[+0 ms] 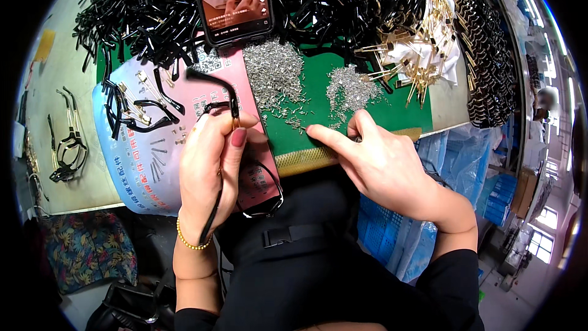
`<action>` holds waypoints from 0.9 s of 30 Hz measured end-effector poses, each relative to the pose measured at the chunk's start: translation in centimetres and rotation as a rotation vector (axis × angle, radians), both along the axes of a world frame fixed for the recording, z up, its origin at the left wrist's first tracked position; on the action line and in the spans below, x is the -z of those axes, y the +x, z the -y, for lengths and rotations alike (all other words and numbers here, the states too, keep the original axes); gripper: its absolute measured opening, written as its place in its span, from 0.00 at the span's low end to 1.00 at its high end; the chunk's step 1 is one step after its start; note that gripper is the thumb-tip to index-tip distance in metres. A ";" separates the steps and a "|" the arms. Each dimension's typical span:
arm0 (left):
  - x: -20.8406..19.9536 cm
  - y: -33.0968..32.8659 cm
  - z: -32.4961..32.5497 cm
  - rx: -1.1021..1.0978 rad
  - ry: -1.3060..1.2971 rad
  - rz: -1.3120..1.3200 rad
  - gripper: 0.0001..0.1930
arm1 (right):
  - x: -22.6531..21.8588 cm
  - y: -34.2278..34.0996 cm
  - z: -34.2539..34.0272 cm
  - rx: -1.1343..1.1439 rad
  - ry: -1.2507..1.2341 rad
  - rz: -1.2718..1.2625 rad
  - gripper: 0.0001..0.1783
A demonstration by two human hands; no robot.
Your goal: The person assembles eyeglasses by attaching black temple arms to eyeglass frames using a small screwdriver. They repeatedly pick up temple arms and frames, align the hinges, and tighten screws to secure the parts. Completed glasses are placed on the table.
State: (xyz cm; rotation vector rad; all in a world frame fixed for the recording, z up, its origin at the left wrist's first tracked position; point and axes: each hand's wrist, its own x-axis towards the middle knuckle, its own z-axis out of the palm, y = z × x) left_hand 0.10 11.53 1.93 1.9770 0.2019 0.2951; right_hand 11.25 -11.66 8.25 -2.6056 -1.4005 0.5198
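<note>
My left hand [214, 159] is closed around a pair of black-rimmed eyeglasses [274, 179], whose lower part hangs by the mat's front edge. A black temple arm [214, 79] sticks up from between its thumb and fingers, with gold metal near the grip. My right hand [383, 162] rests at the front of the green mat [294, 138]. One of its fingers stretches out to a few loose silver screws, the others are bent, and nothing shows between them. Beyond it lie a large pile of tiny silver screws [274, 73] and a smaller pile of silver parts [352, 89].
A phone [233, 3] stands at the back before heaps of black temple arms [135, 12]. Gold-tipped arms [422, 64] lie at right, beside stacked frames [487, 55]. Loose temple pieces [144, 119] rest on a printed sheet [138, 175]; another frame [70, 147] is far left. A yellow mesh strip [306, 159] edges the mat.
</note>
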 end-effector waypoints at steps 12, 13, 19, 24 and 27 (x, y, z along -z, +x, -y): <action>-0.3 0.6 0.2 -0.027 0.054 0.167 0.05 | 0.7 0.2 -0.6 0.011 0.005 -0.002 0.32; -0.2 0.2 0.0 -0.112 0.035 0.203 0.06 | 0.9 0.2 -0.5 0.008 0.009 0.006 0.33; -0.4 -0.1 -1.6 -0.439 -0.456 0.116 0.13 | 0.5 -0.2 -1.3 -0.004 -0.113 0.059 0.37; -0.2 0.9 -1.7 -0.315 -0.495 -0.065 0.12 | 0.9 -0.3 -1.8 -0.056 -0.085 0.143 0.40; -0.7 0.0 -1.3 -0.220 -0.453 -0.149 0.12 | 0.9 0.1 -1.4 -0.054 -0.016 0.088 0.38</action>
